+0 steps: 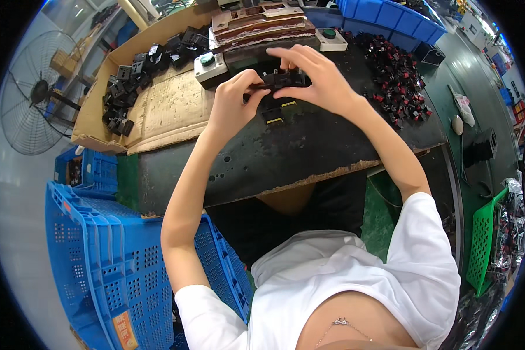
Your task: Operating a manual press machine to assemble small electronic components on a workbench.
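Note:
Over the middle of the dark workbench [245,157], my left hand [236,99] pinches a small black plastic part [263,86] between thumb and fingers. Just to its right, a black piece with thin metal prongs [284,77] sits between my two hands; whether it joins the pinched part I cannot tell. My right hand [324,81] curves round that piece with thumb and fingers spread apart, gripping nothing visible. Nearer me lies a small black block with a yellow strip [273,116]. Behind my hands stands a press-like fixture with layered brown plates [259,26].
Push-button boxes flank the fixture, one left [210,69], one right [331,39]. A cardboard tray [169,111] holds black housings; small red-and-black parts [394,76] are heaped at right. Blue crates [111,251] stand lower left, a fan [39,92] beyond, a green basket [481,245] right.

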`<state>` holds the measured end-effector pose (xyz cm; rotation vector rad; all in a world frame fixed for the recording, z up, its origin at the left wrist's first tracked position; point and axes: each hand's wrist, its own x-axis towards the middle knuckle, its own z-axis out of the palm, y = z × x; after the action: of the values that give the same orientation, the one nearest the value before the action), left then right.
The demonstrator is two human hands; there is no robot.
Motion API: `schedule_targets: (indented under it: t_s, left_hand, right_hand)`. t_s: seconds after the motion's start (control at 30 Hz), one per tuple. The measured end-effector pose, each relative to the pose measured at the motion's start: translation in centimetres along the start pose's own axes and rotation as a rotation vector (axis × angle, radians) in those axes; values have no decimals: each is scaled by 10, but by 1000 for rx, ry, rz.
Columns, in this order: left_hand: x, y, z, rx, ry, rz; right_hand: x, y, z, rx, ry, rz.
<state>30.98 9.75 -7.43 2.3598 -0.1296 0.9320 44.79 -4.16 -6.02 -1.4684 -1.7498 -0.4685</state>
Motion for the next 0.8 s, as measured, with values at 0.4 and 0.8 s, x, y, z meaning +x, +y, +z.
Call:
schedule_targets:
  t_s: [0.4,0.8]
  left_hand:
    - [1,-12,-25,-220,236,-183]
    - [0,-16,-32,-303,290,-206]
  right_hand:
    - [2,30,-25,49,23,99]
    - [5,18,-23,119,5,184]
